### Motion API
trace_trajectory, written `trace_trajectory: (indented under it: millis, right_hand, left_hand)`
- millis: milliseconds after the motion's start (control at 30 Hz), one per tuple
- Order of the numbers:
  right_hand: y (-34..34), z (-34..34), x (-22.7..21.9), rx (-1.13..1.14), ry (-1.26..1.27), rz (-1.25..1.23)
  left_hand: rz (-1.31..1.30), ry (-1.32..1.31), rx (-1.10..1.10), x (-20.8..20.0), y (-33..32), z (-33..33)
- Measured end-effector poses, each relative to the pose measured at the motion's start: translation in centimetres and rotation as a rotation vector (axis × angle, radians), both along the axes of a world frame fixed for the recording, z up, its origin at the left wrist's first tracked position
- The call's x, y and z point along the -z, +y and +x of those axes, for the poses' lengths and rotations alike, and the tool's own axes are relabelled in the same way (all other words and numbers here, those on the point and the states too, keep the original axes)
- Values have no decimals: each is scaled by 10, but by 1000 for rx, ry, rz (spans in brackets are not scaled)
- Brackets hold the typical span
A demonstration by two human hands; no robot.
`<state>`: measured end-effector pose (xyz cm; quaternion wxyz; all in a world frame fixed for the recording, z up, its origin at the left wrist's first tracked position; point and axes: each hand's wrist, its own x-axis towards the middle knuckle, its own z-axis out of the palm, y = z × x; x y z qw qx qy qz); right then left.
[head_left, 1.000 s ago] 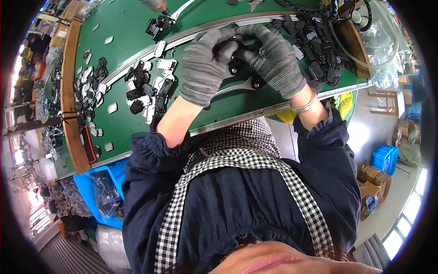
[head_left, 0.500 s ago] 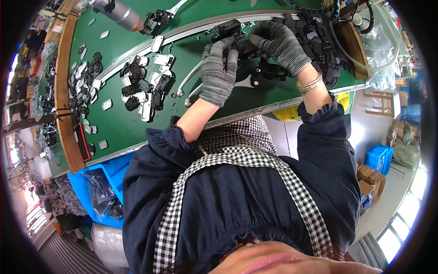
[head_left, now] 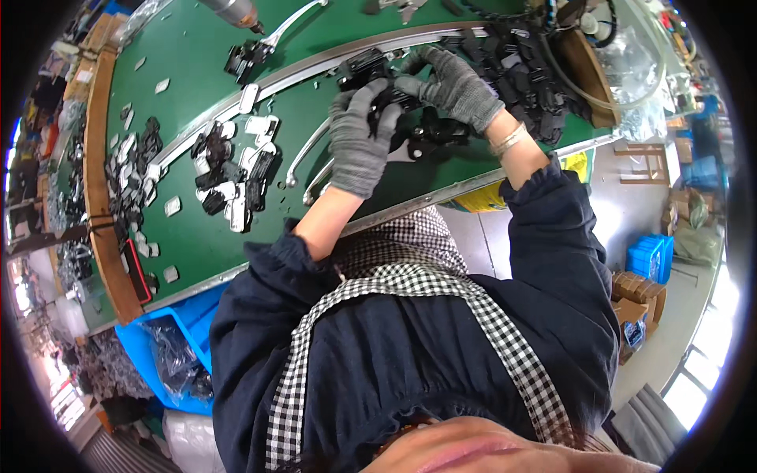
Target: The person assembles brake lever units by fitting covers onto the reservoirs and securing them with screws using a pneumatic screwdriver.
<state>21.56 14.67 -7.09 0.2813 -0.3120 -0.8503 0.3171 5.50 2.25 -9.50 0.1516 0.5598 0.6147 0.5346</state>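
My left hand (head_left: 361,142), in a grey knit glove, has its fingers curled round the black housing of a brake lever (head_left: 385,109), which they partly cover. My right hand (head_left: 456,88), gloved alike, is at the right side of that housing, thumb and fingers bent toward each other; whatever is between them is too small to make out. Just beyond the left fingertips lies another black housing (head_left: 364,68). Silver ball-ended levers (head_left: 309,151) reach out left of my left hand. Below my right hand rests a further black lever housing (head_left: 443,129).
Black parts (head_left: 536,79) are heaped at the right. White and black small plates (head_left: 240,177) lie left of my hands. A metal rail (head_left: 292,72) crosses the green table. Beyond it are a power tool (head_left: 236,11) and a lever assembly (head_left: 251,57). A blue bin (head_left: 132,347) stands lower left.
The view has shifted, so the table things sit further left and the power tool is partly out of the picture. My right thumb and fingers have shifted at the housing; the left hand keeps its grip.
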Motion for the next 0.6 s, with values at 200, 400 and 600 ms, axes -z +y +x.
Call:
trace_trajectory:
  millis: [200,400,600]
  right_hand:
    - [79,59,5,660,-564,247]
    - [88,77,38,529,-642,358]
    - [77,61,11,625,-387,252]
  left_hand:
    - [12,395,-136,-22,-26,-71]
    - [-345,727,-219,-18,-36,-190]
    - [-416,938,87,5,-32,-217]
